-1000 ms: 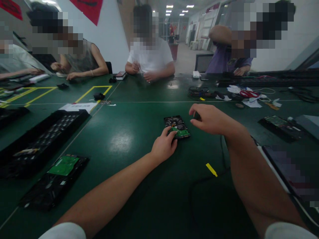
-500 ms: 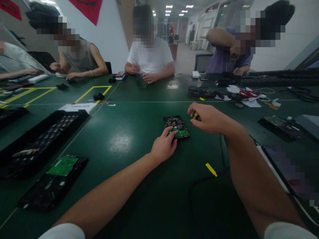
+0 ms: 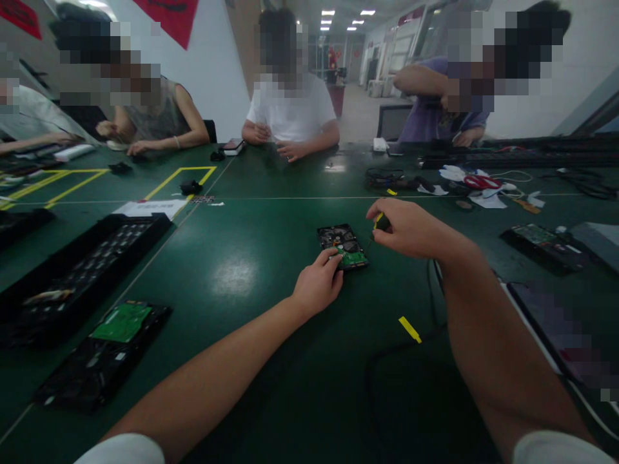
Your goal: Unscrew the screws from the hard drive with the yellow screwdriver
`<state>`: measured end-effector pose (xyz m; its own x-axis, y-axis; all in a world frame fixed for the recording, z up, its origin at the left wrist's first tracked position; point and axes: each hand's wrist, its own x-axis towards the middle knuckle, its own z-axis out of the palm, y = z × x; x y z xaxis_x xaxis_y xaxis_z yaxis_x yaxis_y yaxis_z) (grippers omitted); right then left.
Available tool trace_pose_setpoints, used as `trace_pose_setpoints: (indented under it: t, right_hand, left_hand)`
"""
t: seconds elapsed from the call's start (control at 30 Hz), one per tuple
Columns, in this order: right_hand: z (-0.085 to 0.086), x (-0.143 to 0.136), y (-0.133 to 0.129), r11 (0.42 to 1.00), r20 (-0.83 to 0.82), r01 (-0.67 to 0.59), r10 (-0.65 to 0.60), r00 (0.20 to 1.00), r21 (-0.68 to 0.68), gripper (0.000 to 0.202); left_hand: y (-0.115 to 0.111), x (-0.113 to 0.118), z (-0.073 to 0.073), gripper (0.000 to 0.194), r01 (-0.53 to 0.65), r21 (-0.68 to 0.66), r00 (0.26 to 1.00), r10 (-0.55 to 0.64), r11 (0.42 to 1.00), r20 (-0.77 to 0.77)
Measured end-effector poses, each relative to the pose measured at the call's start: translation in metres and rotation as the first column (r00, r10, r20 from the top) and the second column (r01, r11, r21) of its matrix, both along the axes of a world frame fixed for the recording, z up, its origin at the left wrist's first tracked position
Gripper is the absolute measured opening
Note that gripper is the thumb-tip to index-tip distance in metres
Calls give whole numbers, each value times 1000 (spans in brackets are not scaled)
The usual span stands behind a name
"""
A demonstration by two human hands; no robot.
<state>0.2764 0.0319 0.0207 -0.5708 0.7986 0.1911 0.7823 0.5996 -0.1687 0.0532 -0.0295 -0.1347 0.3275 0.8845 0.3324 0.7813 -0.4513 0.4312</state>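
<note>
A small hard drive [image 3: 340,236] lies on the green tabletop with its green circuit board [image 3: 355,259] facing up. My left hand [image 3: 316,281] grips the near left side of the drive, fingertips resting on the board. Just right of the drive, my right hand [image 3: 409,227] is closed around a yellow-and-black screwdriver [image 3: 382,222]. Its thin shaft points down beside the drive's right edge; where the tip rests is hard to make out.
At left lie another hard drive [image 3: 120,323] and a long black tray [image 3: 91,258]. On the right are a third drive [image 3: 544,241], a tablet-like screen [image 3: 556,328] and a black cable [image 3: 370,380]. A yellow tag [image 3: 410,329] lies nearer. Several people sit opposite.
My right hand has shifted slightly and the screwdriver has turned in its fingers, showing more of the handle. My left hand and the hard drive stay nearly in place.
</note>
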Motion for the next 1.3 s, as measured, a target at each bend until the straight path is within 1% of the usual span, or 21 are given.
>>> trace_pose_setpoints:
  t: [0.13,0.3,0.4,0.57,0.63,0.77,0.87,1.03,1.2,1.3]
  right_hand:
    - [0,1,2,1000,-13,13,-13,1000,0,32]
    - [2,0,0,1000,-7,11,-11,1000,-19,27]
    - [2,1,-1,999,-12,-9,8,1000,-43,27]
    - [0,3,1,1000,-1,12,-12,1000,3,23]
    - [1,4,1,1000,7,24,-24,1000,0,23]
    - [2,4,0,999,-3,-13,13,1000,-41,25]
    - [2,3,-2,999,8,-36,36,999,-34,24]
    - [2,3,-3,1000,48,28,-28,998,8,21]
    - [4,-1,-5,999,18,-19,20,1000,-34,22]
    - [5,-2,-6,999,10,22,-22,1000,-27,21]
  left_hand:
    - [0,0,-1,41,6,3,1000,-6,1000,-12]
    - [0,1,2,41,9,0,999,-9,1000,-31]
    - [0,1,2,41,12,6,1000,-12,1000,-26]
    - [0,0,0,42,7,4,1000,-7,1000,-13]
    - [0,0,0,42,6,4,1000,-6,1000,-8]
    - [-1,0,2,42,7,-1,1000,-7,1000,-9]
    - [-1,1,2,42,5,-3,1000,-5,1000,-10]
    - [-1,1,0,42,6,11,1000,-6,1000,-6]
    - [0,0,-2,42,10,22,1000,-10,1000,-12]
    - [1,0,-3,42,12,29,1000,-11,1000,-14]
